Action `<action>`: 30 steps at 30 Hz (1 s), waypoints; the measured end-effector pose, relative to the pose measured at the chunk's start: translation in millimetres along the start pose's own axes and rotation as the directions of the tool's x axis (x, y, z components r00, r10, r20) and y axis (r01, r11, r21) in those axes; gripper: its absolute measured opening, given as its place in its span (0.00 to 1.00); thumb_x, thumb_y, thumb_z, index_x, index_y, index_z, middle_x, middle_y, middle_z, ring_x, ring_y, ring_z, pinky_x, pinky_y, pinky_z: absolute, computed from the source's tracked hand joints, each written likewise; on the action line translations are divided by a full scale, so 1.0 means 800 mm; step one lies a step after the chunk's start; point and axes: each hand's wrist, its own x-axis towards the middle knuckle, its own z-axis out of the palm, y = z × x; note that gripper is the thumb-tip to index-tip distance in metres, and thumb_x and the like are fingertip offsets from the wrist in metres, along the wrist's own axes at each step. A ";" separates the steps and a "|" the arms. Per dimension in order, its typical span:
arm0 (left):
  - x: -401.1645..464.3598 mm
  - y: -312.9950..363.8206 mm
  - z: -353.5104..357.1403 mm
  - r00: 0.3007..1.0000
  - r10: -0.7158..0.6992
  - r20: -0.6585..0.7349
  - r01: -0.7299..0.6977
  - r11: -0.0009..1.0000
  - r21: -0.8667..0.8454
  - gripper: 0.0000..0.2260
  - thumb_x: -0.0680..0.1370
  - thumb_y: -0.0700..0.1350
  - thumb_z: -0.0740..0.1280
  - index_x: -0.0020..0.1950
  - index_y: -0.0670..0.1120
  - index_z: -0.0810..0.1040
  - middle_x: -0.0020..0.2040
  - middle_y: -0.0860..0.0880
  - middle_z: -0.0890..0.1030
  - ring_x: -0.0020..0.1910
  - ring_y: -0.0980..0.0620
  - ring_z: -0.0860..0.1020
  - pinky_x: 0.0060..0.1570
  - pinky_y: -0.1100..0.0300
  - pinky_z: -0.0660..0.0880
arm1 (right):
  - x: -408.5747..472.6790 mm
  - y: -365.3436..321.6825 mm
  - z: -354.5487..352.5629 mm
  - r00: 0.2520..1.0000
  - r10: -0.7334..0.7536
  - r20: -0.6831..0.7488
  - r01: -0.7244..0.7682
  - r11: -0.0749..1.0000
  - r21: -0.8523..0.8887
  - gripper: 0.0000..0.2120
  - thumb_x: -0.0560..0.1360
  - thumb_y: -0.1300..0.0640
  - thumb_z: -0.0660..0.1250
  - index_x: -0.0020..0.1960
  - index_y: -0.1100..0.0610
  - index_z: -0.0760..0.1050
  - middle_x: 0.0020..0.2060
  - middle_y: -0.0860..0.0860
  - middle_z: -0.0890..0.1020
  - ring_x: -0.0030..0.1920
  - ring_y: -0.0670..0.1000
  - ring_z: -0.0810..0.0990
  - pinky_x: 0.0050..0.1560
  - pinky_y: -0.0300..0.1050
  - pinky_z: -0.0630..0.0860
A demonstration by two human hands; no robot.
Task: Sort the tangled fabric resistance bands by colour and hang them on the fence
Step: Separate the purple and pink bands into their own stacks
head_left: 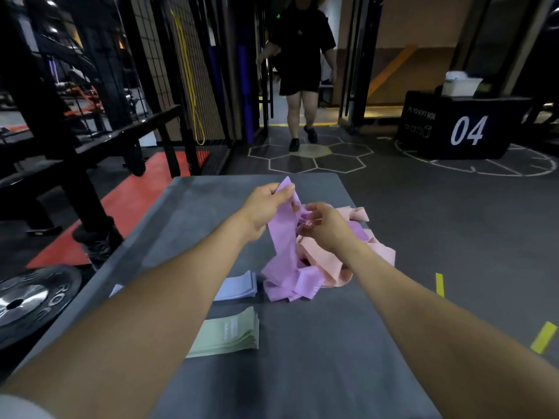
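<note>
Grey mat (pixel 302 358): hands (pixel 266 207) lifting purple band (pixel 282 237).

Bare forearms, short sleeve at seven o'clock

Both forearms are uncovered, the left hand (pixel 266 207) and right hand (pixel 325 226) without gloves, rings or watch. A pale grey-white edge, possibly a short sleeve (pixel 21 408), shows at the left arm's upper end.
</note>
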 end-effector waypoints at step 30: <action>-0.071 -0.043 0.005 0.954 -0.293 0.059 0.281 0.948 0.151 0.11 0.81 0.47 0.60 0.38 0.49 0.69 0.34 0.50 0.68 0.32 0.55 0.64 0.33 0.64 0.62 | -0.053 0.025 -0.044 0.995 0.093 -0.033 -0.091 0.994 0.056 0.16 0.79 0.63 0.57 0.33 0.59 0.69 0.28 0.52 0.69 0.31 0.50 0.66 0.32 0.42 0.63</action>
